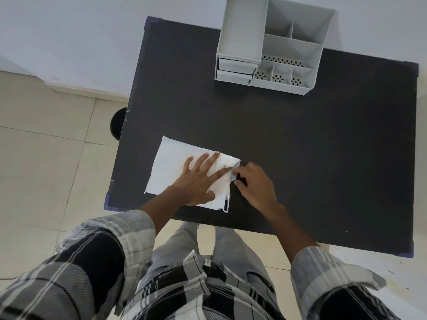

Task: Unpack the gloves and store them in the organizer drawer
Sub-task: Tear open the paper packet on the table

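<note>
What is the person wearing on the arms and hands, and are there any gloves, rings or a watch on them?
Both hands are bare: the left hand and the right hand show no gloves, rings or watch. Each forearm is uncovered up to a rolled-back cuff. The left sleeve and the right sleeve belong to a woven plaid shirt in grey, white and black checks, with paler grey cuffs.

— What are the 2 hands doing?

— The left hand (200,179) lies flat, palm down, fingers spread and pointing away from the body, thumb tucked toward the near side. The right hand (255,183) sits just beside it, knuckles up, fingers curled, thumb and forefinger pinched together at the tips.

— And the arms?

— Both forearms are bare, checked sleeves pushed up near the elbows, reaching forward and converging.
</note>
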